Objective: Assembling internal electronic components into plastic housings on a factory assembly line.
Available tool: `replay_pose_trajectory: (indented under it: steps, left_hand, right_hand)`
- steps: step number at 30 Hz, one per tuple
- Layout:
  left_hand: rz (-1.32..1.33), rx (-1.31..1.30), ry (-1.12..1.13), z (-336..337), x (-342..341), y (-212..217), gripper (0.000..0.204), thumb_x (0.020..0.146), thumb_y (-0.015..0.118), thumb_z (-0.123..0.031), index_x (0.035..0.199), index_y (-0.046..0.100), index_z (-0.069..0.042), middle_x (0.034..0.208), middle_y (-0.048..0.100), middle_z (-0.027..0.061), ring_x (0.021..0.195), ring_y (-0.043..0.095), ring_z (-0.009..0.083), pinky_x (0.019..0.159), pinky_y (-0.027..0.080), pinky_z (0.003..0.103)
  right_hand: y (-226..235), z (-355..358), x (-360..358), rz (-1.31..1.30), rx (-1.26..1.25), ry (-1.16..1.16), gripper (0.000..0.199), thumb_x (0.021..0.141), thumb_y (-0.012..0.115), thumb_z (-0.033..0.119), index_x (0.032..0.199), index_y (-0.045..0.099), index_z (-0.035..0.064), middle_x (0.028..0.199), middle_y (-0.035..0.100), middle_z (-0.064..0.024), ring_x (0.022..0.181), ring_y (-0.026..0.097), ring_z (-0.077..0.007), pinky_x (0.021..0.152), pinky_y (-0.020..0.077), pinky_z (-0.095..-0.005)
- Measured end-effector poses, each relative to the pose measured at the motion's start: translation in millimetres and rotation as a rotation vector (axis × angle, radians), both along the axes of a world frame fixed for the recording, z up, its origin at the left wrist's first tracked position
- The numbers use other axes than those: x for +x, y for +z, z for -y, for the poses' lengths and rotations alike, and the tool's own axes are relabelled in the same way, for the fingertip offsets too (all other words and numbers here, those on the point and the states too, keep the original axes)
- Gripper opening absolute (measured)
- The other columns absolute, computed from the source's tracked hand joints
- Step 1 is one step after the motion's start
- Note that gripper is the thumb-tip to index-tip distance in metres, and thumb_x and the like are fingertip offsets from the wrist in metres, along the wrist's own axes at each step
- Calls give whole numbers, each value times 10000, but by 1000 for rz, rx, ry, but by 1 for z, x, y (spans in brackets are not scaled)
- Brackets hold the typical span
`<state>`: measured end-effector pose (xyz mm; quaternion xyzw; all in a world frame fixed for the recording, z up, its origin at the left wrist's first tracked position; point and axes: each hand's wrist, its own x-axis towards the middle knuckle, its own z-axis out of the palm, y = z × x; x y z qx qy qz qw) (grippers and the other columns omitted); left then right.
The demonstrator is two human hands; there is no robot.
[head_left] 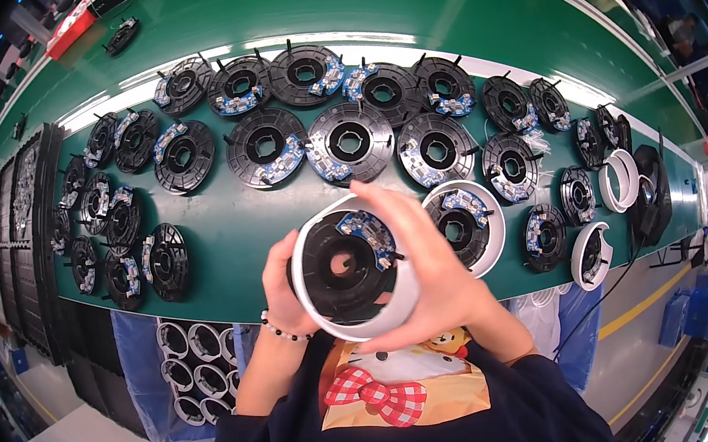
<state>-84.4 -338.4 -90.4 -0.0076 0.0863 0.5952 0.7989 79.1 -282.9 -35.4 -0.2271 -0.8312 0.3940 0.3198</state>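
Observation:
Both hands hold a white cylindrical housing (406, 292) above the table's near edge. Inside it sits a black round plate (326, 281) with a curved blue circuit board (366, 233). My right hand (430, 273) wraps round the housing's right side, thumb low and fingers over the top rim. My left hand (283, 290) grips the left side; some of its fingers are hidden behind, and a fingertip seems to show through the plate's central hole. Just right of my right hand, another white housing (501, 243) rests on the table with a similar plate and board inside.
Many black round plates with blue boards (267, 148) cover the green table (225, 236). White rings (620, 180) and a dark device with a cable (652, 196) stand at the right. Black trays (22, 224) are stacked left. A blue-lined box of white rings (177, 372) is below the edge.

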Motion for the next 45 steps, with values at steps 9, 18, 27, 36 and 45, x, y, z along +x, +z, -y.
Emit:
replay_pose_trajectory:
  steps: [9, 18, 27, 36, 45]
  left_hand:
    - [-90, -44, -7, 1, 0, 12, 633, 857, 227, -521, 1150, 460, -11, 1093, 529, 147, 988, 528, 247, 863, 423, 357]
    - [-280, -405, 102, -3, 3, -2, 684, 769, 380, -622, 1213, 387, -102, 1259, 381, 100, 1153, 364, 259, 971, 275, 415]
    - [-429, 130, 64, -4, 13, 9, 718, 691, 451, -507, 1196, 400, 0, 1204, 439, 163, 1094, 431, 296, 926, 339, 436]
    - [-244, 36, 136, 7, -11, 6, 600, 720, 460, -365, 1177, 401, 21, 1104, 519, 165, 982, 524, 284, 874, 411, 385]
    - [-456, -19, -98, 33, -49, -7, 538, 799, 364, -349, 1127, 424, 73, 1103, 513, 196, 973, 531, 274, 883, 398, 350]
  right_hand:
    - [-7, 9, -14, 66, 137, -26, 1030, 411, 786, 278, 1249, 260, -4, 1267, 269, -234, 1148, 297, -410, 905, 295, -449]
    - [-10, -5, 1, 67, 187, 186, 1172, 311, 761, 440, 1232, 252, -75, 1261, 267, -256, 1179, 254, -399, 904, 285, -456]
    - [-7, 12, -1, 86, 163, -147, 1006, 473, 722, 417, 1233, 238, -31, 1260, 270, -230, 1135, 318, -401, 877, 318, -445]
    - [-33, 27, -20, -21, 332, -154, 662, 573, 710, 262, 1138, 455, 29, 1235, 417, -118, 1140, 370, -341, 897, 312, -486]
    - [-34, 24, -6, -175, 477, 191, 314, 641, 591, 7, 954, 595, 17, 952, 598, -103, 913, 568, -242, 881, 408, -416]
